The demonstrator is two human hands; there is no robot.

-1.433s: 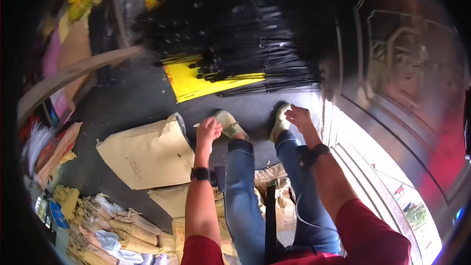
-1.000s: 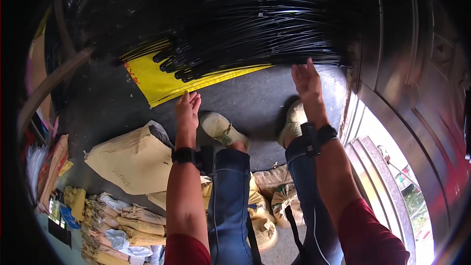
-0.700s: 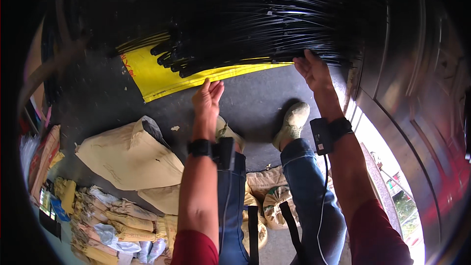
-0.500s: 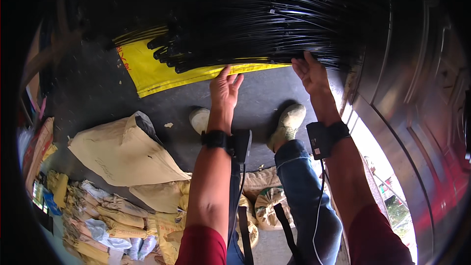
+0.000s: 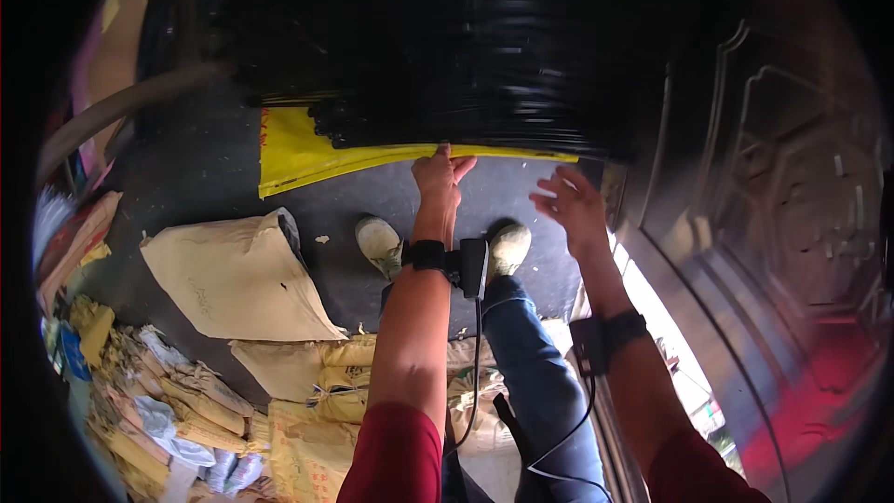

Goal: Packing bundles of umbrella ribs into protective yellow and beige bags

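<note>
A heap of thin black strands (image 5: 503, 98) lies across a yellow plastic sheet (image 5: 293, 154) with red printing at its left end. Only the near edge and left end of the sheet show; the rest is under the heap. My left hand (image 5: 436, 182) pinches the near edge of the sheet, its fingertips touching the yellow hem. Below the sheet's right end is my right hand (image 5: 573, 210), apart from it and empty, with its fingers spread and slightly blurred.
An empty-looking beige sack (image 5: 237, 284) lies on the dark floor (image 5: 223, 210) at left. Several stacked sacks (image 5: 177, 391) fill the lower left. A dark panelled door (image 5: 801, 186) stands at right, beside a bright gap. My shoes (image 5: 379, 237) stand below my left hand.
My right hand has come back from the strands, down toward me. My left hand has shifted along the hem and closed on it. The view has also shifted.
</note>
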